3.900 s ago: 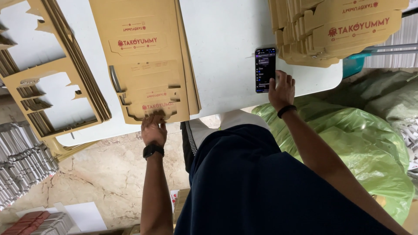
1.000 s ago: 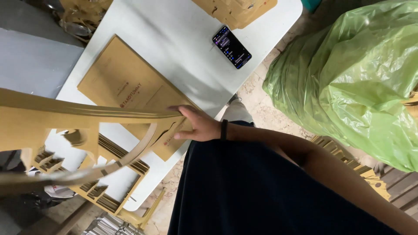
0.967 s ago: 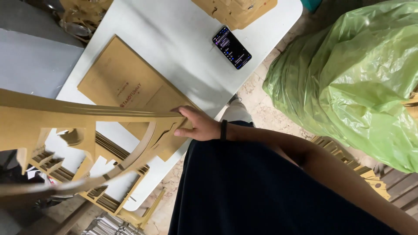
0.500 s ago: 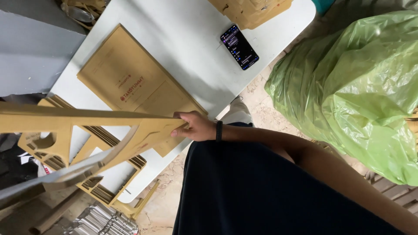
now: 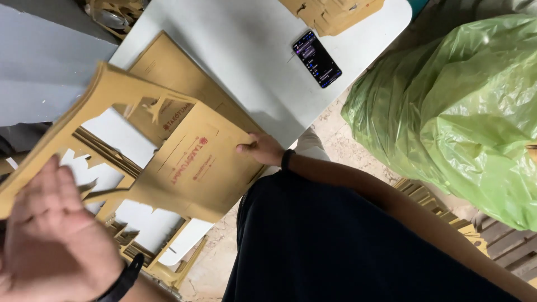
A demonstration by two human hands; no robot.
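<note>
My left hand [image 5: 53,246], with a black watch on the wrist, grips the near end of a brown die-cut cardboard sheet [image 5: 184,168] at the lower left. My right hand [image 5: 262,149], wearing a thin black wristband, pinches the sheet's far edge near the table's rim. Lifted and tilted, the sheet shows its printed face and its cut-out holes. Under it a flat stack of brown cardboard blanks [image 5: 168,67] lies on the white table [image 5: 251,61].
A dark phone [image 5: 317,59] with a lit screen lies on the table. More cardboard pieces [image 5: 335,11] sit at the table's far edge. A big green plastic bag [image 5: 458,106] bulges at the right. Cardboard cut-out frames [image 5: 151,257] pile up below the table's left end.
The sheet, seen edge-on before, has tilted so that its printed face shows. My left hand has come into view at the lower left. My right hand stays on the sheet's edge.
</note>
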